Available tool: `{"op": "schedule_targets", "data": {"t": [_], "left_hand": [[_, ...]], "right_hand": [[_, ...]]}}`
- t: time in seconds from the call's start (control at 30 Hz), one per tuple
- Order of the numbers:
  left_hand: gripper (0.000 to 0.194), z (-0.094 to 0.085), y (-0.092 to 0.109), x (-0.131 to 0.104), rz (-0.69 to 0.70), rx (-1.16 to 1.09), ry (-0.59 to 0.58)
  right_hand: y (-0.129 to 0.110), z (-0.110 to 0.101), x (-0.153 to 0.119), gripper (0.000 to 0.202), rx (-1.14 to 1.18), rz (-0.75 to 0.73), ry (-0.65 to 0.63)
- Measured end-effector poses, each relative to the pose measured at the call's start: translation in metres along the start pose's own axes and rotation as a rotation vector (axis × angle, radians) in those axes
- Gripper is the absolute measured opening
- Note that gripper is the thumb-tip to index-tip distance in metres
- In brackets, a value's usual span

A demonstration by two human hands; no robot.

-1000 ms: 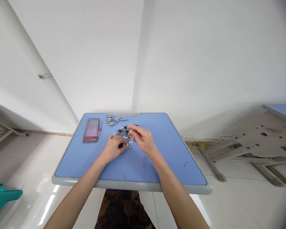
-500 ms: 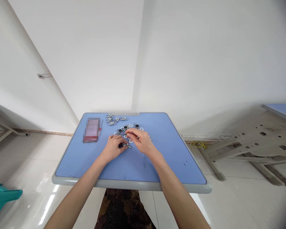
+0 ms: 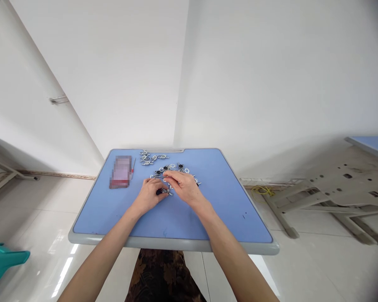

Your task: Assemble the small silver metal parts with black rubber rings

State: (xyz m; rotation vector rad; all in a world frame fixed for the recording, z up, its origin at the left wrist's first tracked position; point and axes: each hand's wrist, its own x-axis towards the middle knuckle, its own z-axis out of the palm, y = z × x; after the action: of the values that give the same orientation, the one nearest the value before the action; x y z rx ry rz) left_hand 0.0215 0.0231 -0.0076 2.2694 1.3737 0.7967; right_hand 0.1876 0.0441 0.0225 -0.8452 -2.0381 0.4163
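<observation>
the bare right hand (image 3: pixel 186 186) has shifted left above the blue, grey-rimmed table (image 3: pixel 208 218).
its fingertips are pressed together, contents unclear; the bare left hand (image 3: pixel 148 196), fingers curled, pinches a small silver-and-black metal part (image 3: pixel 168 192) on the near side of scattered metal pieces (image 3: pixel 181 167).

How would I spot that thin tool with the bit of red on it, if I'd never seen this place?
Find the blue desk under the two hands, then the flat, blurred-out reddish item toward its far left. The thin tool lies along that item's right side. Its straight, slim shape and small red section set it apart.
</observation>
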Motion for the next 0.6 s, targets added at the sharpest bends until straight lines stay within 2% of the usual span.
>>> {"op": "schedule_targets", "data": {"t": [0.37,0.6], "left_hand": [[0.005,-0.0004,0.0006,-0.0001,-0.003,0.012,-0.006],[0.007,-0.0012,0.0003,-0.0008,-0.012,0.014,-0.014]], "right_hand": [[-0.0095,0.0083,0.0003,0.018,-0.117,0.143,0.087],[-0.0066,-0.0005,-0.0022,0.014,0.156,0.23,0.093]]}}
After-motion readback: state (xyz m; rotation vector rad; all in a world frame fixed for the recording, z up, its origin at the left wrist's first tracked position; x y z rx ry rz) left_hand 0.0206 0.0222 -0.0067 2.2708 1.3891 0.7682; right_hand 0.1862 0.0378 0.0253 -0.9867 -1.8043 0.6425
